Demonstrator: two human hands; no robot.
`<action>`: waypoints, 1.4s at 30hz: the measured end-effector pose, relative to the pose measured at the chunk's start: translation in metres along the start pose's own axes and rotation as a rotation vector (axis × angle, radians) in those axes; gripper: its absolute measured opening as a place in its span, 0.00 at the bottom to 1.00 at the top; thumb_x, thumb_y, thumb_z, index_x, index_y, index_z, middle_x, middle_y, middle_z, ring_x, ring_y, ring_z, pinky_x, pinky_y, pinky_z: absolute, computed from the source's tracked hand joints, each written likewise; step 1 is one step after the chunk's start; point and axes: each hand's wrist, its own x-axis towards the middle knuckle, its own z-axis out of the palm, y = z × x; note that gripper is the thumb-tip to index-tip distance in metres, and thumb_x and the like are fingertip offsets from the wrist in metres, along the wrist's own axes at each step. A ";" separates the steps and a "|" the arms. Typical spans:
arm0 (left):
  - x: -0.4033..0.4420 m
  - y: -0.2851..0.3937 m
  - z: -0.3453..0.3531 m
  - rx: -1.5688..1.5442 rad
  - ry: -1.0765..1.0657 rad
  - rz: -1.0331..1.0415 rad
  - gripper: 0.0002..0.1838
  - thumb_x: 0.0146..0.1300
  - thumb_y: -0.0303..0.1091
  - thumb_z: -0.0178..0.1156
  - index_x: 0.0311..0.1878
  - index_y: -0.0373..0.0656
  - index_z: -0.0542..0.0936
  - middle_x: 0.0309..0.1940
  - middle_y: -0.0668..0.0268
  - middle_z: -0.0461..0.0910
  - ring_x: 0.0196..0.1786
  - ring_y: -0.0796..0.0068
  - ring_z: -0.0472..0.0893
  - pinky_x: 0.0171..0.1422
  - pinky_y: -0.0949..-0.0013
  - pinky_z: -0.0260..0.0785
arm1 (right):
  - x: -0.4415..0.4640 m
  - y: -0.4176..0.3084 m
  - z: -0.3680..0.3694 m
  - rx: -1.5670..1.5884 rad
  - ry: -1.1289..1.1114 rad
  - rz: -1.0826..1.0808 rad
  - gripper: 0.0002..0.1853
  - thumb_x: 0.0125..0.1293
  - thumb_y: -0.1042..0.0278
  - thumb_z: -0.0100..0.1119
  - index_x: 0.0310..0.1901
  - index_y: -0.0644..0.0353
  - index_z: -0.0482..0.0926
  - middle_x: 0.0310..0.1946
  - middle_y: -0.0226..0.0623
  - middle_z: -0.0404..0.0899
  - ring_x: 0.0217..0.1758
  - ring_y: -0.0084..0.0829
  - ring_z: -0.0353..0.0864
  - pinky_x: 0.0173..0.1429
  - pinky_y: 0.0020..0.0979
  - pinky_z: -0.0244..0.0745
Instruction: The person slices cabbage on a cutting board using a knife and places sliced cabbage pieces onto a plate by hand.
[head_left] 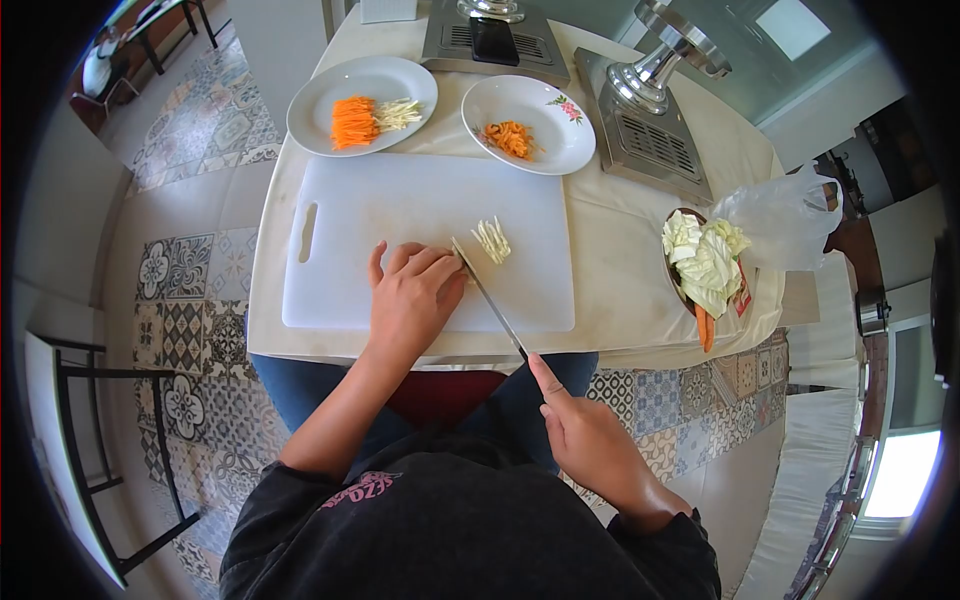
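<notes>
A white cutting board (370, 200) lies on the cloth-covered table. My left hand (415, 295) rests on it with curled fingers, pressing on something pale that is mostly hidden beneath the fingertips. My right hand (590, 435) grips the handle of a knife (490, 300), index finger stretched along its top. The blade reaches up and left to the fingertips of my left hand. Just right of the blade's tip lies a small pile of pale green strips (491, 241). Beyond the board, an oval plate (315, 95) holds orange strips (353, 122) and pale strips (399, 115).
A flowered white plate (545, 95) holds orange shavings (512, 139). Metal stands (655, 140) stand behind. At the right, a bowl holds cabbage leaves (708, 268) and carrots (706, 329) beside a plastic bag (785, 215). A person (100, 68) sits far off at upper left.
</notes>
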 end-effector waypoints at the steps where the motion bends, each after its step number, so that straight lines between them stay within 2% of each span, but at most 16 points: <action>1: 0.000 0.000 0.000 0.001 -0.001 0.002 0.09 0.58 0.35 0.72 0.42 0.53 0.85 0.45 0.77 0.85 0.57 0.68 0.80 0.75 0.39 0.54 | 0.003 0.000 0.001 -0.007 0.004 -0.008 0.36 0.73 0.72 0.53 0.80 0.53 0.54 0.22 0.53 0.78 0.26 0.54 0.80 0.37 0.53 0.76; 11: 0.001 0.000 0.000 0.008 0.007 0.003 0.08 0.57 0.34 0.72 0.40 0.53 0.85 0.45 0.78 0.85 0.57 0.69 0.80 0.74 0.39 0.55 | 0.054 0.011 0.023 0.000 0.110 -0.107 0.35 0.73 0.73 0.52 0.80 0.53 0.55 0.24 0.55 0.79 0.28 0.55 0.81 0.38 0.52 0.76; 19: 0.002 0.003 -0.001 0.018 0.028 -0.014 0.06 0.59 0.37 0.72 0.39 0.53 0.85 0.43 0.78 0.86 0.55 0.70 0.80 0.74 0.40 0.55 | 0.049 0.013 0.031 -0.019 0.155 -0.120 0.36 0.73 0.72 0.53 0.80 0.53 0.55 0.23 0.54 0.79 0.27 0.55 0.81 0.36 0.52 0.76; 26: 0.002 0.004 0.000 0.006 0.014 -0.033 0.07 0.58 0.35 0.72 0.39 0.52 0.85 0.45 0.77 0.86 0.57 0.69 0.80 0.74 0.38 0.55 | 0.028 0.013 0.025 0.016 0.113 -0.083 0.36 0.73 0.72 0.53 0.80 0.51 0.55 0.22 0.53 0.78 0.26 0.53 0.80 0.36 0.53 0.76; 36: 0.002 0.003 -0.002 -0.010 0.022 -0.028 0.05 0.60 0.36 0.70 0.39 0.54 0.85 0.44 0.78 0.85 0.55 0.69 0.80 0.74 0.39 0.55 | -0.021 0.002 -0.003 0.065 -0.029 0.066 0.35 0.72 0.71 0.54 0.80 0.49 0.56 0.22 0.52 0.77 0.26 0.54 0.80 0.36 0.53 0.74; 42: 0.002 0.004 -0.001 -0.032 0.001 -0.026 0.06 0.60 0.35 0.71 0.40 0.53 0.86 0.45 0.76 0.85 0.57 0.67 0.79 0.74 0.39 0.55 | -0.032 0.007 -0.001 0.103 -0.014 0.056 0.35 0.72 0.72 0.54 0.79 0.50 0.57 0.22 0.52 0.77 0.26 0.53 0.80 0.36 0.52 0.73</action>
